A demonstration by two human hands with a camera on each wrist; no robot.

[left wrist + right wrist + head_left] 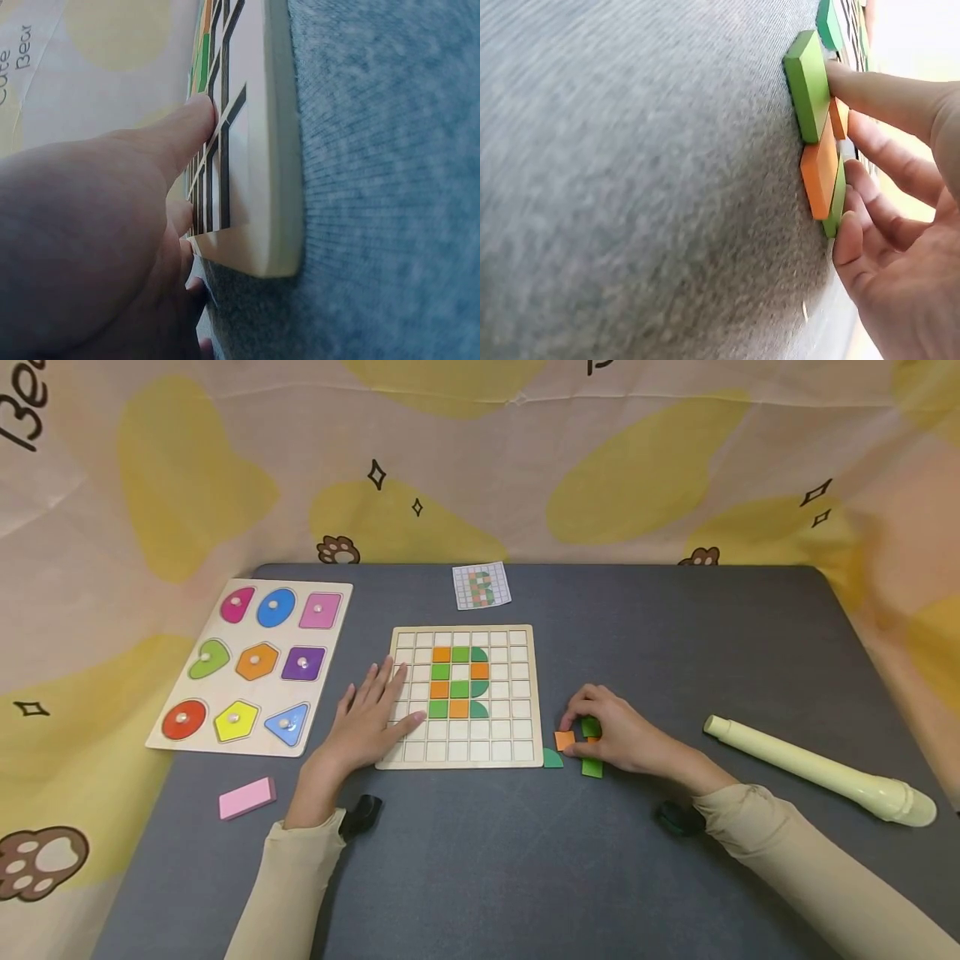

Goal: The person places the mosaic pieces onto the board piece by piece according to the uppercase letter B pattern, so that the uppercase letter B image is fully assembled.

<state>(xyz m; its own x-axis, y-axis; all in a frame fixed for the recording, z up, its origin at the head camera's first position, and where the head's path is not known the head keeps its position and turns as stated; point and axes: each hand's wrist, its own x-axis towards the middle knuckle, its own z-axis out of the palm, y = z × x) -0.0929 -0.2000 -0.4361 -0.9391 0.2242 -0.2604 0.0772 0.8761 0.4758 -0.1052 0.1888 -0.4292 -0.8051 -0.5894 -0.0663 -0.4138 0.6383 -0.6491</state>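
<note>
A wooden grid board (537,693) bears orange, light green and dark green tiles in its middle cells. My left hand (363,718) rests with fingers spread on the board's left side, its thumb near the lower green tile (438,709). To the right of the board, my right hand (615,731) pinches an orange square tile (564,741) between thumb and index finger. Close by its fingers lie a light green tile (807,90), a second orange tile (820,172) and another green tile (835,199). A dark green rounded tile (552,759) lies at the board's lower right corner.
Behind the board lies a small pattern card (482,586). A knobbed shape puzzle (250,668) is on the left, with a pink block (247,798) in front of it. At the right lies a pale yellow stick (817,768). A patterned cloth (480,460) hangs behind the table.
</note>
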